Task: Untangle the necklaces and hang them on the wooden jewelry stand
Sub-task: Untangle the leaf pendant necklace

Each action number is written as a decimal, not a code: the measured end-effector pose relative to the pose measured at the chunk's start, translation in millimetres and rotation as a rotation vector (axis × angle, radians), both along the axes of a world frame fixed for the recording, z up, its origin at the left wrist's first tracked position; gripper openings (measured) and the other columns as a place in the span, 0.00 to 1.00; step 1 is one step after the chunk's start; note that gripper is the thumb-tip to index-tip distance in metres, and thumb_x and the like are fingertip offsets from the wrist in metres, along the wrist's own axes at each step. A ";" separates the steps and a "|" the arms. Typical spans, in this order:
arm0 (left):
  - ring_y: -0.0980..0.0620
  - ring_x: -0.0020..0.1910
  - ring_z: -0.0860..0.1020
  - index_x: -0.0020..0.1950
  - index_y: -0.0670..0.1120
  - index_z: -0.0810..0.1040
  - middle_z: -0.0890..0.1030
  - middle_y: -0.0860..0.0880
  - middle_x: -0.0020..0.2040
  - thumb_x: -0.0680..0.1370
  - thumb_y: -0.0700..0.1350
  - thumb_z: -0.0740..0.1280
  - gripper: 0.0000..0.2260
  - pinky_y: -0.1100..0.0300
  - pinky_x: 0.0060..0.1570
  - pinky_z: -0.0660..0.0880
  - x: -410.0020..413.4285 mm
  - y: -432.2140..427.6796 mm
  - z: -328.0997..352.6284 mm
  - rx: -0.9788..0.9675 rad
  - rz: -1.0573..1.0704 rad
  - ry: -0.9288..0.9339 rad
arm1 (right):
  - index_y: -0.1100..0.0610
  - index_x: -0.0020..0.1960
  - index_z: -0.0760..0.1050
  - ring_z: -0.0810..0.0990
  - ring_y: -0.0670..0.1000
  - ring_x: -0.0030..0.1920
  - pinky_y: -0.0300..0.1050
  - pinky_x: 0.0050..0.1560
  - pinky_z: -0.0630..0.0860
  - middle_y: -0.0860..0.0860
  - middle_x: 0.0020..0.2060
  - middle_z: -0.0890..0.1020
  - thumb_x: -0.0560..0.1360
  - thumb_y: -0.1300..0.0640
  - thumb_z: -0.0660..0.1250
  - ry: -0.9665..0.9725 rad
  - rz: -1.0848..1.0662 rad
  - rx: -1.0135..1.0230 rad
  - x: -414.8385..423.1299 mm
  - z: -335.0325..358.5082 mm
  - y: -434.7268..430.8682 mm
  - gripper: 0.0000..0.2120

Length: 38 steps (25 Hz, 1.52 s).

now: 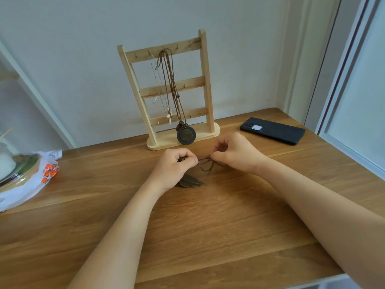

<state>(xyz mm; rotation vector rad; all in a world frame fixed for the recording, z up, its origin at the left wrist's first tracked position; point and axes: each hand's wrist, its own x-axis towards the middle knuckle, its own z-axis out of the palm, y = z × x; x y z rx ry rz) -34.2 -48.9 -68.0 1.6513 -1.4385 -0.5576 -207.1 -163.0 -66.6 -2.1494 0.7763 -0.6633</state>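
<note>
A wooden jewelry stand with three hooked rails stands at the back of the table. From its top rail hang a brown cord necklace with a round dark pendant and a thin pale necklace with small white charms. In front of the stand, my left hand and my right hand each pinch a brown cord that loops and tangles between them. Its bronze leaf pendant lies on the table just below my left hand.
A black phone lies at the back right of the wooden table. At the left edge sits a white plastic bag with orange print and a glass lidded container. A wall rises close behind the stand.
</note>
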 end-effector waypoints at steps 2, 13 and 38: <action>0.63 0.39 0.77 0.40 0.49 0.84 0.82 0.58 0.36 0.79 0.41 0.68 0.09 0.75 0.38 0.68 -0.3 0.0 -1.2 -0.001 0.002 -0.010 | 0.53 0.41 0.80 0.79 0.45 0.39 0.40 0.41 0.77 0.47 0.37 0.82 0.71 0.60 0.72 0.060 -0.003 -0.112 0.3 0.0 0.4 0.03; 0.64 0.35 0.73 0.37 0.49 0.81 0.77 0.61 0.31 0.75 0.43 0.67 0.08 0.60 0.43 0.66 -1.0 2.9 2.1 -0.052 0.005 0.097 | 0.52 0.51 0.84 0.80 0.40 0.45 0.27 0.45 0.73 0.46 0.45 0.85 0.76 0.56 0.72 -0.031 0.141 0.097 1.2 3.7 7.4 0.04; 0.61 0.37 0.76 0.43 0.47 0.84 0.80 0.58 0.34 0.80 0.41 0.68 0.08 0.63 0.42 0.69 0.1 -0.9 3.0 -0.204 0.150 0.210 | 0.60 0.58 0.77 0.58 0.44 0.23 0.36 0.23 0.63 0.50 0.32 0.75 0.80 0.48 0.67 -0.579 -0.035 1.051 -6.0 19.2 -2.7 0.16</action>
